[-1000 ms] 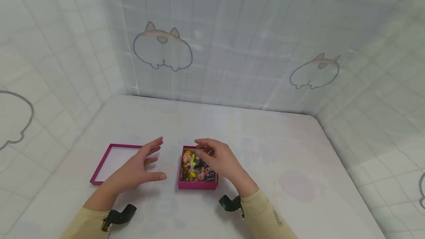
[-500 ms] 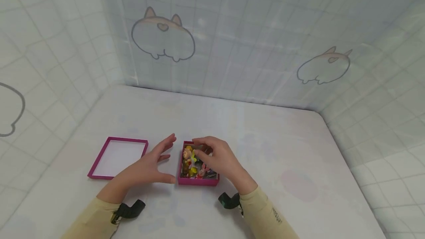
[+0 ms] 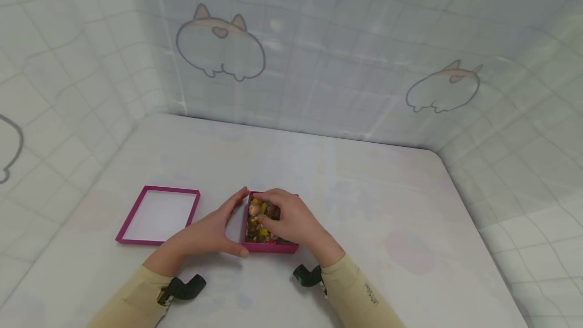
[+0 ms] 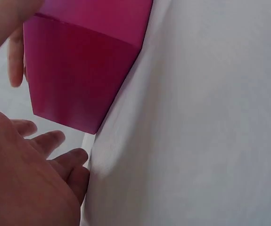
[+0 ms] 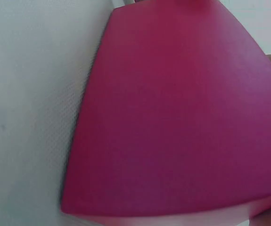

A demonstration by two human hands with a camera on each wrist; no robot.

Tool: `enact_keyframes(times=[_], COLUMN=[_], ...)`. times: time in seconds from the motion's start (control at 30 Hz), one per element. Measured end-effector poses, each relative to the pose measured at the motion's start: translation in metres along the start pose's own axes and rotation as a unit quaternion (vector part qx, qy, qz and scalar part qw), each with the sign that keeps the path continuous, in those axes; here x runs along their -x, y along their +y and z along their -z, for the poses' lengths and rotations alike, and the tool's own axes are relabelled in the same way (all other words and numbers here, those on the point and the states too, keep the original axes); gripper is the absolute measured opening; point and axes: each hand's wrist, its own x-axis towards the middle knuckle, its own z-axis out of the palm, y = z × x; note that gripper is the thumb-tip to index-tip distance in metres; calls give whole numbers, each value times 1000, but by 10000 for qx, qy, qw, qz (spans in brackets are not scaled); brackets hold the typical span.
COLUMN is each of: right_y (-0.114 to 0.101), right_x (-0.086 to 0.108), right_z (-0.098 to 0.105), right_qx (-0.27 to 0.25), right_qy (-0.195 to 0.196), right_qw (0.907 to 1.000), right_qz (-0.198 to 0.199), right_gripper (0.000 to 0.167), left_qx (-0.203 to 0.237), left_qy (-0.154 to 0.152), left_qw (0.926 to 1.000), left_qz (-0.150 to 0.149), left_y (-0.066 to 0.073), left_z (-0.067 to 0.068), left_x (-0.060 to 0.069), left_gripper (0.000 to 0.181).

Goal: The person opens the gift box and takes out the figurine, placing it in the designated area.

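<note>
A magenta box [image 3: 271, 248] stands on the table, packed with small colourful toy figurines [image 3: 255, 210]. My left hand [image 3: 211, 234] is spread at the box's left side, thumb by the front-left corner. In the left wrist view, its fingers [image 4: 69, 160] are loosely bent and hold nothing, just off the box wall [image 4: 74, 75]. Over the box is my right hand [image 3: 291, 219], thumb and forefinger apart above the figurines. It covers the box's right part. The right wrist view is mostly filled by the box's side [image 5: 173, 122], so the fingertips there are hidden.
A shallow lid [image 3: 159, 214] with a magenta rim and white inside lies on the table to the left, partly behind my left wrist. White table surface [image 3: 364, 206] extends right and behind the box. Pale grid-patterned curtains [image 3: 309, 54] enclose the back and sides.
My left hand has moved right, from beside the lid to the box's left side. My right hand has shifted slightly left over the figurines. The head view has tilted a little.
</note>
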Motion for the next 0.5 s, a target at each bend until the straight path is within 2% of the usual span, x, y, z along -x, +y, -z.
enact_keyframes(times=[0.27, 0.4, 0.5], right_y=[-3, -4, -5], right_x=[-2, -4, -3], right_z=[-4, -9, -11], right_qx=[841, 1260, 1427], right_qy=[-243, -238, -259], right_qw=[9961, 9916, 9893], right_qz=[-96, -191, -124], right_gripper=[50, 50, 48], left_qx=[-238, -276, -191], left_qy=[25, 71, 114], left_qw=[9997, 9996, 9997], left_qz=[111, -1, -95], left_y=[2, -1, -5], left_z=[-3, -3, -7], left_x=[-6, -8, -7], left_gripper=[128, 127, 127])
